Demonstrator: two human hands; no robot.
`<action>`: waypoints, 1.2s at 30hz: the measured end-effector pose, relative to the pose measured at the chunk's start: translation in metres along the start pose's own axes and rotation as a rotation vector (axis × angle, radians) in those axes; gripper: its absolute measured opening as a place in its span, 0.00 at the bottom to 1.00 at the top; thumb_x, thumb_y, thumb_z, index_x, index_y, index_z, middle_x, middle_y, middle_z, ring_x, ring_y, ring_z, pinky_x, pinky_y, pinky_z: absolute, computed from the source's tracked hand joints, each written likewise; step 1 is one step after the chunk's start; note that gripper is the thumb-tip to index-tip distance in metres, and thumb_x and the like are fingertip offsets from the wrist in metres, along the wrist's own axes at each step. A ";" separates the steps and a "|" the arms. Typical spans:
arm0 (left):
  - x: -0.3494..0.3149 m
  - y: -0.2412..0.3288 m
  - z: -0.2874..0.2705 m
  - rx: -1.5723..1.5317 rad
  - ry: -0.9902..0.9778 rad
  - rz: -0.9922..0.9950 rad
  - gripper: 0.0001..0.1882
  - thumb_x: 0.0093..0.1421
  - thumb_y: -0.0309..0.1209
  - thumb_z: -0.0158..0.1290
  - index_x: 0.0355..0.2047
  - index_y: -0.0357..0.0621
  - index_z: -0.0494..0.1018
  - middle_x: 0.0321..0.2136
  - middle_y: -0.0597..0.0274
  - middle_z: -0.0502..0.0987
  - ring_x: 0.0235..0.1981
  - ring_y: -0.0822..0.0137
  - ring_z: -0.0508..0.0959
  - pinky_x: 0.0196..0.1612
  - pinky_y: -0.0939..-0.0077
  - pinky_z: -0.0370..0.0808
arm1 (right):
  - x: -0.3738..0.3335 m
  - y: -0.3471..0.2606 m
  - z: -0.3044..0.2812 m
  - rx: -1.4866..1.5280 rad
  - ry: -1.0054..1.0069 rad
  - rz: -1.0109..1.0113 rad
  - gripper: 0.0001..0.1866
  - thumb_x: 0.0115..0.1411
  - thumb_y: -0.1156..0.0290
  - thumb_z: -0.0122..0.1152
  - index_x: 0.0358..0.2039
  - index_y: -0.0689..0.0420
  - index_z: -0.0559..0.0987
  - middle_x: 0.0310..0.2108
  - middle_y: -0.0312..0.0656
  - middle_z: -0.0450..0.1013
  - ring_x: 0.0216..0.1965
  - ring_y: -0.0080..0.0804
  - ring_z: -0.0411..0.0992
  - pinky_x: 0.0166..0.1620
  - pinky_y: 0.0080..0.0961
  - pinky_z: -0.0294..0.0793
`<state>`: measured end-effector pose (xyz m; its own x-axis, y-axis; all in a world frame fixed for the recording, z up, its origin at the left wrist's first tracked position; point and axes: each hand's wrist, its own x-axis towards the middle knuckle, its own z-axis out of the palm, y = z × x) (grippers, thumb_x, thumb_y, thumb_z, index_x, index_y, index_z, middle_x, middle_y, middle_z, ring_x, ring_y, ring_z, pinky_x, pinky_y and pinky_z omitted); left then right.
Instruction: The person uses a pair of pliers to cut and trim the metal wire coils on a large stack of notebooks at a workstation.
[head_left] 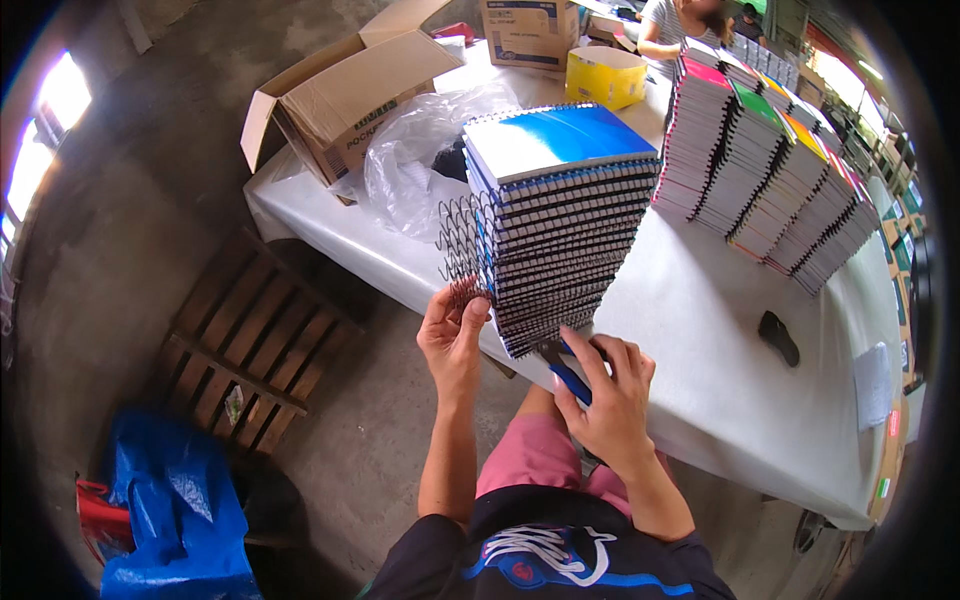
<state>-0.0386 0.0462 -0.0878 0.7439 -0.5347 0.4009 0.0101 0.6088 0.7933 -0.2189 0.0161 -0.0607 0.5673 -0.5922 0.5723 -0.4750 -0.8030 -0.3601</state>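
A tall stack of spiral-bound notebooks (pixel 560 215) with a blue and white top cover stands on the white table (pixel 720 330). My left hand (pixel 452 335) pinches the black wire binding (pixel 460 240) that sticks out at the stack's lower left side. At the foot of the stack my right hand (pixel 605 395) is closed on a blue-handled plier tool (pixel 568 372), its jaws against the bottom notebooks.
Several more notebook stacks (pixel 770 165) with coloured covers line the table's right side. An open cardboard box (pixel 345 95), a clear plastic bag (pixel 420 150), a yellow tape roll (pixel 605 75) and another person (pixel 680 25) are at the back. A wooden pallet (pixel 250 345) and blue bag (pixel 170 510) lie on the floor.
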 end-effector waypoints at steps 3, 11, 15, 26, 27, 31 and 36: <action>0.003 0.000 0.002 -0.108 0.010 0.004 0.13 0.59 0.29 0.56 0.42 0.36 0.71 0.31 0.63 0.76 0.29 0.77 0.73 0.31 0.83 0.69 | 0.009 -0.011 0.007 -0.061 0.044 -0.002 0.26 0.49 0.62 0.61 0.51 0.48 0.73 0.40 0.40 0.65 0.42 0.38 0.65 0.47 0.39 0.57; 0.004 -0.004 -0.005 -0.185 0.031 -0.058 0.11 0.60 0.30 0.54 0.40 0.37 0.71 0.29 0.59 0.78 0.25 0.76 0.75 0.25 0.86 0.69 | 0.022 -0.017 0.018 -0.098 0.081 0.024 0.25 0.49 0.60 0.62 0.50 0.47 0.73 0.40 0.39 0.66 0.39 0.35 0.66 0.44 0.37 0.57; 0.005 -0.005 -0.006 -0.189 0.028 -0.049 0.11 0.60 0.30 0.54 0.40 0.36 0.71 0.28 0.58 0.78 0.23 0.77 0.74 0.25 0.86 0.69 | 0.026 -0.017 0.024 -0.118 0.099 -0.001 0.26 0.48 0.59 0.63 0.49 0.47 0.73 0.39 0.38 0.66 0.38 0.34 0.66 0.43 0.37 0.57; 0.003 0.000 -0.006 -0.090 0.012 0.023 0.12 0.59 0.30 0.56 0.39 0.35 0.72 0.29 0.57 0.77 0.26 0.75 0.75 0.25 0.84 0.69 | 0.023 -0.024 0.016 -0.255 0.116 -0.014 0.26 0.45 0.58 0.64 0.48 0.44 0.74 0.37 0.35 0.66 0.36 0.32 0.65 0.40 0.36 0.57; 0.004 0.000 -0.006 -0.091 0.012 0.022 0.12 0.59 0.30 0.56 0.39 0.35 0.72 0.29 0.57 0.77 0.26 0.75 0.75 0.25 0.83 0.69 | 0.022 -0.023 0.016 -0.250 0.121 -0.012 0.25 0.45 0.58 0.64 0.47 0.44 0.74 0.37 0.35 0.66 0.36 0.32 0.65 0.40 0.36 0.57; 0.004 -0.001 -0.007 -0.084 0.004 0.021 0.11 0.59 0.30 0.56 0.39 0.35 0.72 0.29 0.58 0.77 0.28 0.74 0.76 0.25 0.84 0.69 | 0.023 -0.020 0.017 -0.211 0.105 -0.010 0.25 0.47 0.58 0.63 0.47 0.46 0.74 0.37 0.36 0.66 0.36 0.32 0.65 0.40 0.37 0.57; 0.004 -0.001 -0.008 -0.095 -0.015 0.018 0.11 0.59 0.30 0.56 0.38 0.35 0.72 0.30 0.59 0.77 0.29 0.73 0.77 0.25 0.83 0.69 | 0.027 -0.021 0.023 -0.142 0.082 -0.017 0.23 0.49 0.58 0.63 0.46 0.48 0.74 0.34 0.37 0.66 0.33 0.35 0.68 0.35 0.35 0.61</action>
<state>-0.0300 0.0481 -0.0910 0.7345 -0.5316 0.4218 0.0608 0.6706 0.7394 -0.1779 0.0154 -0.0547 0.5218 -0.5668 0.6376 -0.5593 -0.7916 -0.2459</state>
